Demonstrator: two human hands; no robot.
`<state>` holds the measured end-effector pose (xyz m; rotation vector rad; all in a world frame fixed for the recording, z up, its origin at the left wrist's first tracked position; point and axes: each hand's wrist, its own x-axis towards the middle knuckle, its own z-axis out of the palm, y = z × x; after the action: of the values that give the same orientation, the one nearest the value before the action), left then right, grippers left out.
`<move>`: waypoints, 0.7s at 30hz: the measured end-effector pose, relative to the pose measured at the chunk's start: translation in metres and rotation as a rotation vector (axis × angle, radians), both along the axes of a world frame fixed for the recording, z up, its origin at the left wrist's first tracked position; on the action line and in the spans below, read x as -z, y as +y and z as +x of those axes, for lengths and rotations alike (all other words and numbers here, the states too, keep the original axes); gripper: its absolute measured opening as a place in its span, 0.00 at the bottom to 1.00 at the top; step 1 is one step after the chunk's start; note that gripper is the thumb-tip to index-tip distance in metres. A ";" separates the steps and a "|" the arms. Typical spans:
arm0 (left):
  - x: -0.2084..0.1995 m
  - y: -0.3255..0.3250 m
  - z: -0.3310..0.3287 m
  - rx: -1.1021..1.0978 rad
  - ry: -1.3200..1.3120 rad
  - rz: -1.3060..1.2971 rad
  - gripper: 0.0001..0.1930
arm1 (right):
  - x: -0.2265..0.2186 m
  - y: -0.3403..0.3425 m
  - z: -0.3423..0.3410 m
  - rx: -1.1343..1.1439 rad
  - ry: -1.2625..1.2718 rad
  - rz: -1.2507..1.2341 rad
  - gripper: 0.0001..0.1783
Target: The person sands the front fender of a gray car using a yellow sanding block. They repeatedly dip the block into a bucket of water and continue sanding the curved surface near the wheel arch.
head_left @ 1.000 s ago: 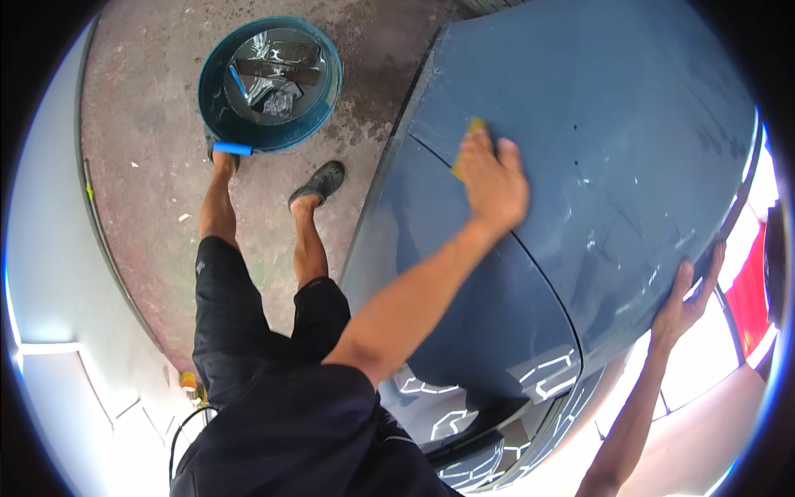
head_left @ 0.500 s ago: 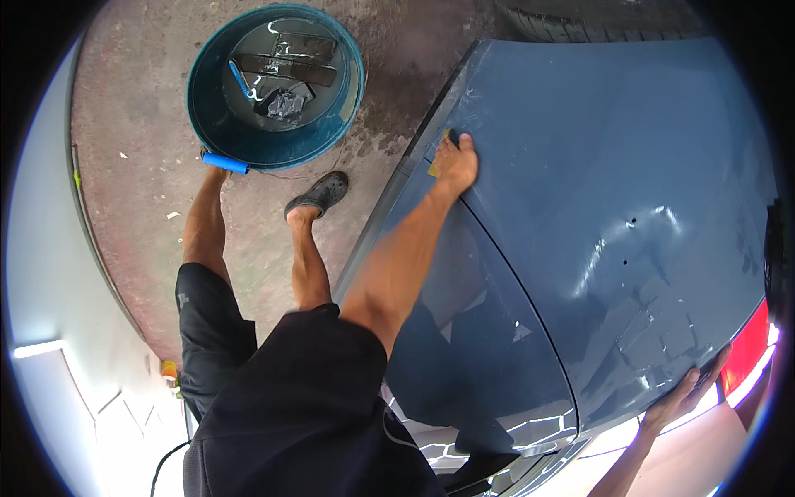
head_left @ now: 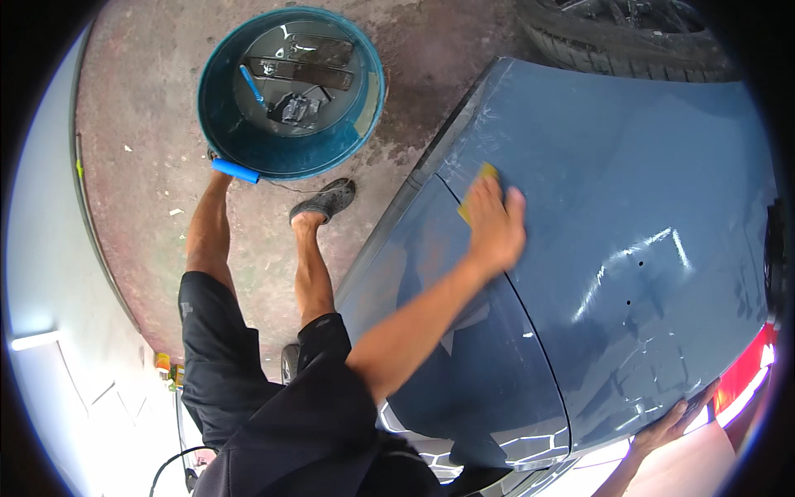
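Note:
My left hand (head_left: 495, 228) lies on the wet grey-blue car body panel (head_left: 596, 166), close to the dark seam between two panels. Its fingers press on a yellow sanding pad (head_left: 489, 171), of which only the edges show; the hand is slightly blurred. My right hand (head_left: 665, 425) rests at the panel's near right edge, next to the red tail light (head_left: 744, 377). Its fingers are stretched out over the edge, and I see nothing held in it. Whitish streaks and wet patches mark the panel, along with two small dark holes.
A teal tub (head_left: 209, 108) of water stands on the floor at far left, holding dark flat blocks, a blue-handled tool (head_left: 252, 85) and crumpled dark sheets. Its blue handle grip (head_left: 235, 171) hangs near my feet. A car tyre (head_left: 571, 51) is at the far right.
My left hand has slid toward me and to the right across the panel with the yellow pad. The whole view has shifted slightly. My right hand stays at the panel edge.

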<state>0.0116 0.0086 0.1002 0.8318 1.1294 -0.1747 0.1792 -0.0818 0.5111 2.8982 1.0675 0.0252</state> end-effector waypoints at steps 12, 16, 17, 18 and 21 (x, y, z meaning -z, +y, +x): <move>-0.123 -0.008 -0.022 0.008 -0.229 0.197 0.42 | 0.016 0.012 -0.011 -0.007 0.124 0.136 0.41; -0.127 0.015 0.003 0.011 -0.316 0.290 0.41 | 0.002 0.016 -0.011 0.014 0.039 0.050 0.47; -0.100 0.043 0.029 -0.076 -0.341 0.262 0.41 | 0.001 0.020 -0.013 0.006 0.026 0.045 0.47; -0.080 0.067 0.045 -0.176 -0.349 0.243 0.41 | 0.006 0.027 -0.009 -0.016 0.029 0.046 0.46; -0.083 0.076 0.046 -0.228 -0.500 0.245 0.41 | 0.005 0.033 -0.010 -0.002 0.015 0.019 0.45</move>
<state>0.0576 0.0846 0.1829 0.8916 0.7695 0.3522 0.1687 -0.0492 0.5061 2.9186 1.0779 0.0139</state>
